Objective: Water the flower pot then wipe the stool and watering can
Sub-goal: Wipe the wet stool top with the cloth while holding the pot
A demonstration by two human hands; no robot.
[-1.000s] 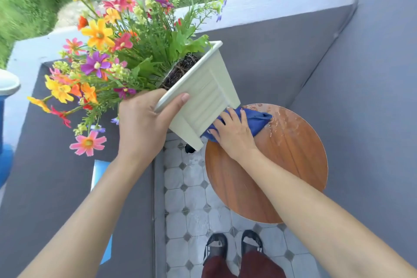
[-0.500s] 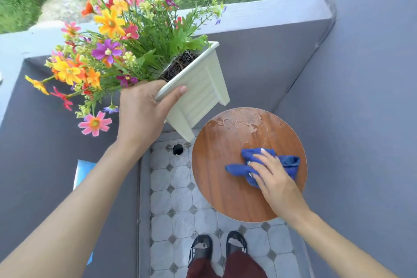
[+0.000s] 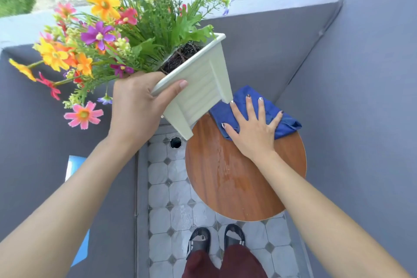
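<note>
Balcony corner, seen from above. A white square flower pot (image 3: 198,88) is held off the stool, tilted so its mouth faces 10 o'clock; its lowest corner hangs just over the stool's edge at about 10 o'clock of the seat. The pot is gripped at the rim by the left hand (image 3: 137,106): thumb laid along the outer wall, remaining fingers hidden behind the rim among the stems. Mixed flowers (image 3: 99,34) in yellow, orange, pink and purple are spread toward 9 to 11 o'clock of the pot; dark soil is seen at the mouth.

The round wooden stool (image 3: 237,183) is stood on pale octagon-pattern floor tiles (image 3: 167,189). A wet sheen is noted down the middle of the seat. A blue cloth (image 3: 279,115) is pressed onto the seat at its 12 o'clock edge, partly hanging past the rim. The right hand (image 3: 252,133) is laid flat on the cloth, fingers spread, nothing grasped.

A floor drain hole (image 3: 175,142) is seen at 9 o'clock of the stool's far edge. Black sandals (image 3: 216,241) are seen at 6 o'clock. The watering can is not seen
</note>
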